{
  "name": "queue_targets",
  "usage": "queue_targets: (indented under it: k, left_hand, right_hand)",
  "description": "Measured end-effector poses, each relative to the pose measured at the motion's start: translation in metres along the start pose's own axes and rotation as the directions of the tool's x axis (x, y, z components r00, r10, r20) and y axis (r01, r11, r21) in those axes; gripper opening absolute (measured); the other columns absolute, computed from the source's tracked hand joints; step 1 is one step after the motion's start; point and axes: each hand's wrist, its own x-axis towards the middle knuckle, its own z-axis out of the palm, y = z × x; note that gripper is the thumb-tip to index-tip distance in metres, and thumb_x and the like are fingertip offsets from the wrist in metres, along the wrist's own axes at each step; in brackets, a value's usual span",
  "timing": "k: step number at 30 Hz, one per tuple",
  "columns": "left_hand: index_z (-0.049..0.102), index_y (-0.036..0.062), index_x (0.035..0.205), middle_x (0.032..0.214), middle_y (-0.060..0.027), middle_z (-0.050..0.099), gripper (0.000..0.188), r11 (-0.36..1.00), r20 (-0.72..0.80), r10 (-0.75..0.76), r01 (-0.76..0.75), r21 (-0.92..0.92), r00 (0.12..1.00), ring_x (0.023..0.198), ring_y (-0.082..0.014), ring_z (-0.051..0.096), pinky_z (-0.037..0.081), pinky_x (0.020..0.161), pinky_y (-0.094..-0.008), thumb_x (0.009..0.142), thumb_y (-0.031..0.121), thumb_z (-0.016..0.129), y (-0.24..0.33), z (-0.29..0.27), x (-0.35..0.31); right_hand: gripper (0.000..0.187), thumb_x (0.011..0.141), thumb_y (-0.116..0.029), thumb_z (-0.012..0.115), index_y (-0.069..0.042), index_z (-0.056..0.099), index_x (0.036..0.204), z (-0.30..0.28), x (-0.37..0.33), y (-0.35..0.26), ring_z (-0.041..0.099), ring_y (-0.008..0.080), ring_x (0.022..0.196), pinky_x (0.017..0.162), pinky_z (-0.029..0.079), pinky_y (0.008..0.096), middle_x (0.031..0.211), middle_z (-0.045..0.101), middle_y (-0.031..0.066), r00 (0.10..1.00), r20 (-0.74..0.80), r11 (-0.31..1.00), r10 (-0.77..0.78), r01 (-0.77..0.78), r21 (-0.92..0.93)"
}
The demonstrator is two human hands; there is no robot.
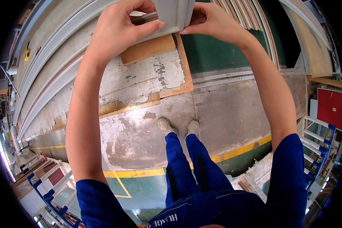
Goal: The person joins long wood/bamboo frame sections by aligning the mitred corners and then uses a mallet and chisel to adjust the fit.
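Left hand [119, 28], right hand [216, 23] — grey profile [173, 15] between

Bright, fairly even light fills the scene, leaving the pale grey grooved profile [174, 17] clear though cropped by the upper edge. The worn grey-brown floor panel [228, 110] carries whitish glare at its left, and the glossy green painted floor [148, 190] shows a small bright reflection. A narrow strip at the far left is blown out to white. The fisheye lens bends the long pale grey strips [51, 85] into arcs; black surrounds the rim, where small details are indistinct.
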Motion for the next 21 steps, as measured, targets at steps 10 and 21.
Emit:
queue_targets:
  k: [10, 21]
  left_hand:
    - [0.063, -0.0031, 0.109, 0.105, -0.0113, 0.067, 0.035, 0.999, 0.015, 0.007, -0.008, 0.044, 1.000, 0.095, -0.0150, 0.063, 0.051, 0.087, -0.0305, 0.081, 0.016, 0.073, -0.002, 0.000, 0.001]
    - [0.066, -0.0015, 0.105, 0.095, -0.0097, 0.070, 0.032, 0.995, -0.007, 0.007, -0.006, 0.103, 1.000, 0.088, -0.0142, 0.065, 0.050, 0.081, -0.0276, 0.080, 0.017, 0.074, -0.001, 0.001, 0.002]
  right_hand:
    - [0.032, 0.079, -0.006, 0.072, 0.004, 0.061, 0.107, 0.000, -0.002, -0.017, 0.062, 0.0167, 0.091, 0.083, 0.051, 0.0314, 0.098, 0.067, 0.0108, 0.998, 0.011, 0.998, 0.062, -0.063, 0.016]
    - [0.036, 0.079, -0.016, 0.075, 0.001, 0.062, 0.107, 0.004, -0.009, 0.036, 0.065, 0.0171, 0.089, 0.086, 0.051, 0.0294, 0.096, 0.068, 0.0095, 0.984, -0.121, 0.990, -0.131, 0.123, -0.076]
